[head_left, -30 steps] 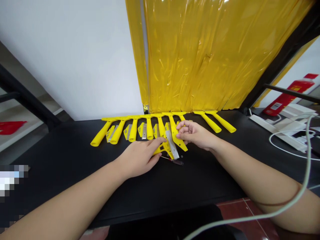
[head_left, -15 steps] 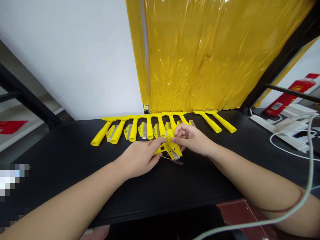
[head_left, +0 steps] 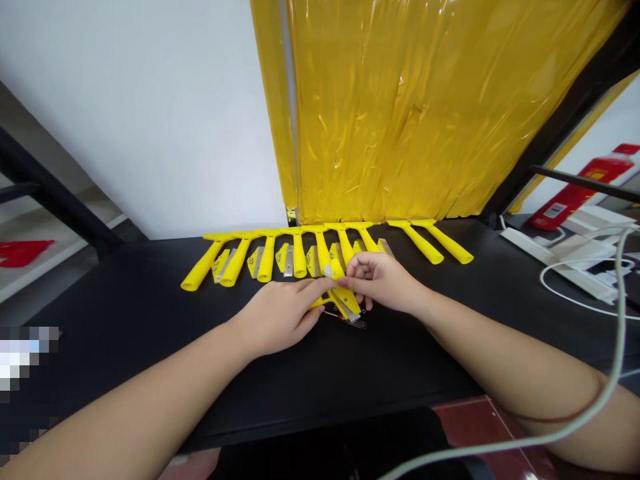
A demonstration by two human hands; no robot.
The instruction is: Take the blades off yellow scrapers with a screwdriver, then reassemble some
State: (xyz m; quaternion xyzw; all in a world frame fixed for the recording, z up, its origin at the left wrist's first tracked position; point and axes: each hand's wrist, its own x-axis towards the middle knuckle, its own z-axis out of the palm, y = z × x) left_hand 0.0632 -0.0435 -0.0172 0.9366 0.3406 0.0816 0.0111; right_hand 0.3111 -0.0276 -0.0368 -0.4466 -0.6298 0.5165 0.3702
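Observation:
A yellow scraper (head_left: pixel 343 309) with a metal blade along its head is between my two hands above the black tabletop. My left hand (head_left: pixel 280 313) is closed around its handle end, the thumb below and the index finger over the head. My right hand (head_left: pixel 377 277) pinches a yellow plate (head_left: pixel 350 298) that lies over the blade at a slight angle. Its other fingers are curled. Fingertips hide part of the joint between plate and scraper head. Partly under the scraper lies a thin tool with a clear and red handle (head_left: pixel 357 324), perhaps a screwdriver.
Several yellow scraper handles (head_left: pixel 199 268) line the back of the black table (head_left: pixel 300 393), with yellow plates and metal blades (head_left: pixel 288 260) between them. Two more handles (head_left: pixel 423 245) lie to the right. A red bottle (head_left: pixel 575 193) and white cables (head_left: pixel 621 320) are at right.
The yellow plate has shifted slightly and now lies more over the scraper head, exposing a bit of metal at its upper end. My left index finger reaches further onto it.

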